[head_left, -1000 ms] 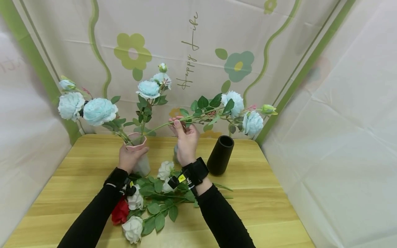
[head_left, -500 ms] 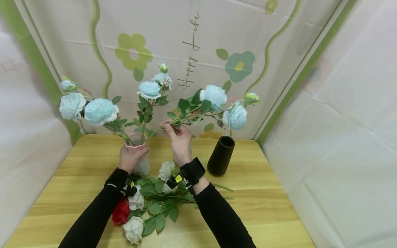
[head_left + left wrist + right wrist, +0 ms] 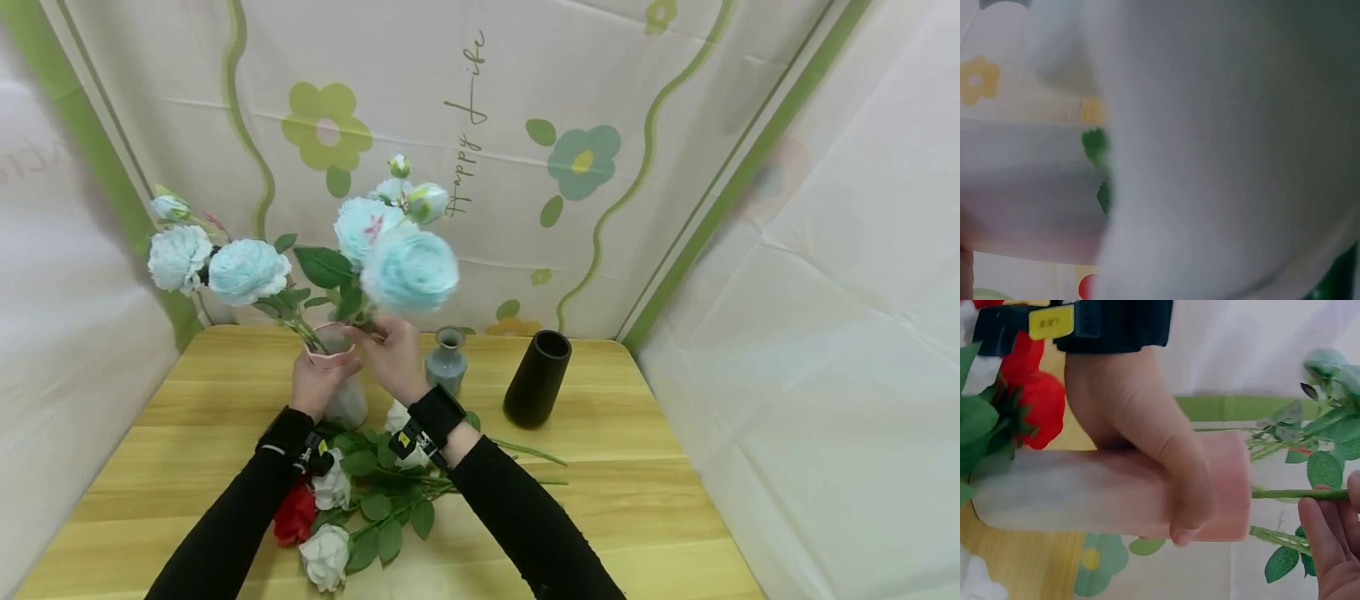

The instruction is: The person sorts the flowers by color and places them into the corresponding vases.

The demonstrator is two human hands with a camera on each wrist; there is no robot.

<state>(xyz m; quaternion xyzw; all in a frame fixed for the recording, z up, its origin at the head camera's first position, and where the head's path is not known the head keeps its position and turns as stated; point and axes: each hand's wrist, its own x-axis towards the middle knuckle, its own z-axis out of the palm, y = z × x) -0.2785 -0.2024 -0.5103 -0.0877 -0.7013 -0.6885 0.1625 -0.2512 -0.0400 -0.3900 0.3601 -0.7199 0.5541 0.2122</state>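
A pink-rimmed white vase (image 3: 1072,487) stands at the table's left side, and my left hand (image 3: 317,382) grips it just below the rim. In the right wrist view the left thumb lies across its upper part. My right hand (image 3: 393,354) pinches the green stem (image 3: 1285,494) of a light blue flower (image 3: 411,268) just above the vase mouth; the stem's lower end is inside the vase. Other light blue flowers (image 3: 247,272) lean out of the vase to the left, and one more spray stands behind the held one. A pale blur covers most of the left wrist view.
White roses (image 3: 326,557) and a red rose (image 3: 295,514) with leafy stems lie on the wooden table (image 3: 637,500) in front of the vase. A grey-blue small vase (image 3: 446,367) and a black vase (image 3: 537,380) stand to the right. Printed cloth walls enclose the table.
My right hand has moved left and down to the vase mouth, bringing the held blue flower from a right-leaning slant to nearly upright. The small grey-blue vase is now uncovered. My left hand stays put.
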